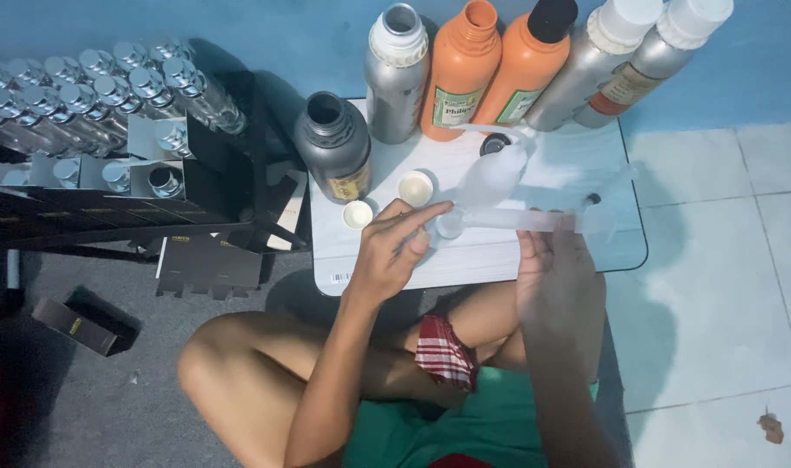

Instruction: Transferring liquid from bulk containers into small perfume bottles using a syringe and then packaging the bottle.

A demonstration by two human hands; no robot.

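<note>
The left hand point(394, 251) sits over the near edge of the white surface point(499, 260), its fingers point(426, 212) pinching a small clear vial point(450, 224) at its neck. The right hand point(556, 260), blurred, is at 3 o'clock from it, and its fingers appear closed round the barrel of a clear syringe point(534, 220) that lies level, its tip meeting the vial. The vial is thus held just above the surface, between the two hands.

I judge the vial light, hard and slick, probably glass, so fragile; the neck or shoulder is the sure place to hold it. The syringe looks like light, stiff plastic, best gripped mid-barrel.

At 12 o'clock stand five tall bottles: two orange point(460, 74), three silver. A dark open bottle point(335, 147) stands at 10 o'clock, with two white caps point(415, 187) beside it. Far at 9 o'clock, a black rack point(110, 208) holds rows of small capped vials.
</note>
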